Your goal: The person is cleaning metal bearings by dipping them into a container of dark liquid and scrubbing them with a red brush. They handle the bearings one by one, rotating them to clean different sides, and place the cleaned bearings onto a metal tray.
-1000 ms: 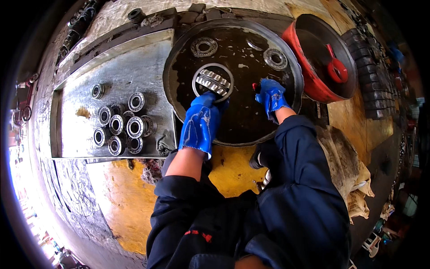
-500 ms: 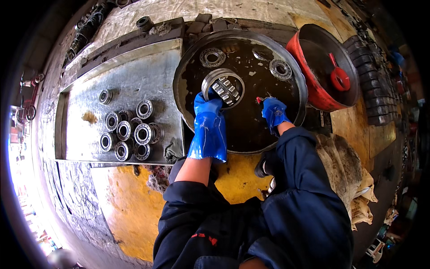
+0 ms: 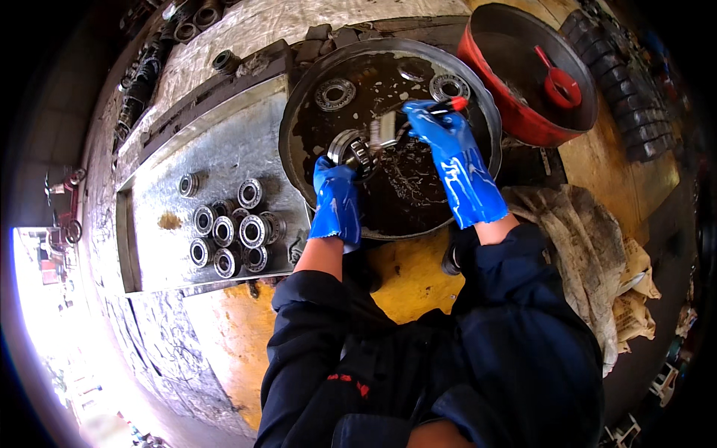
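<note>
My left hand [image 3: 336, 196], in a long blue rubber glove, grips a steel roller bearing [image 3: 346, 148] tilted over a wide round pan [image 3: 493, 142] of dark, dirty liquid. A flat paintbrush [image 3: 385, 129] with a red-tipped dark handle is closed in my right hand [image 3: 441, 134], gloved the same way. Its bristles point left and are close to the bearing's rollers; whether they touch is blurred. Farther back in the pan lie a bearing [image 3: 335, 95] on the left and another bearing [image 3: 449, 87] on the right, partly behind the brush handle.
On the left, a shallow metal tray [image 3: 224, 138] holds several bearings [image 3: 223, 231] in a cluster. A red basin [image 3: 515, 127] with a red scoop [image 3: 562, 88] stands right of the pan. A dirty cloth [image 3: 571, 231] lies near my right arm.
My right hand has risen out from low in the pan with the brush and moved toward the bearing. The bearing in my left hand has tipped more edge-on.
</note>
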{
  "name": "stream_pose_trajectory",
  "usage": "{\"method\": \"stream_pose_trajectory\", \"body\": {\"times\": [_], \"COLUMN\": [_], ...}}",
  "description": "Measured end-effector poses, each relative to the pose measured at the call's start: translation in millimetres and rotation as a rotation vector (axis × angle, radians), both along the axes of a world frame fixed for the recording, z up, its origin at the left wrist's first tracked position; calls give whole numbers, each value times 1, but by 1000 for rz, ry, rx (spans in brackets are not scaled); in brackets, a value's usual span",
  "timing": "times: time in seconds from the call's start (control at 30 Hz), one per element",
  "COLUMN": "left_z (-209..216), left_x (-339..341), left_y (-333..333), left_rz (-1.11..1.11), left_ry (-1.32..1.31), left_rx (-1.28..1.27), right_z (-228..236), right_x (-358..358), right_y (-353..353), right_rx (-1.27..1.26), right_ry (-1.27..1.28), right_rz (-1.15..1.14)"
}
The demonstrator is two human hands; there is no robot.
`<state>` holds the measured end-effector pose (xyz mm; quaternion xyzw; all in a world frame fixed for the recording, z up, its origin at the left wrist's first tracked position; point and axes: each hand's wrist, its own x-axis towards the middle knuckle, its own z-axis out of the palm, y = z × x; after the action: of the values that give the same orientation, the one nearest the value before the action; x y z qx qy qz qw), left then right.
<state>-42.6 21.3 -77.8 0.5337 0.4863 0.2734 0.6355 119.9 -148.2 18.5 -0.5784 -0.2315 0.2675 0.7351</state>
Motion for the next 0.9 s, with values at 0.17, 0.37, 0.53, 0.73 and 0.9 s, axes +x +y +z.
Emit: {"method": "stream_pose_trajectory", "body": {"times": [0.17, 0.37, 0.53, 0.73, 0.9], "left_z": [-3, -7, 35, 38, 60], "left_x": [2, -3, 9, -26, -38], "left_y": [3, 6, -12, -14, -15], "left_rz": [-39, -67, -32, -328, -531], "left_ry": [32, 70, 96, 187, 554], "left_rx": [11, -29, -149, 329, 867], "right_z": [3, 7, -7, -8, -27], "right_x": [-15, -11, -10, -24, -10], "right_y": [37, 31, 13, -2, -17], "right_rx": [-215, -222, -289, -338, -721], "right_ry": [-245, -36, -297, -555, -518], "right_rz": [46, 162, 190, 309, 417]}}
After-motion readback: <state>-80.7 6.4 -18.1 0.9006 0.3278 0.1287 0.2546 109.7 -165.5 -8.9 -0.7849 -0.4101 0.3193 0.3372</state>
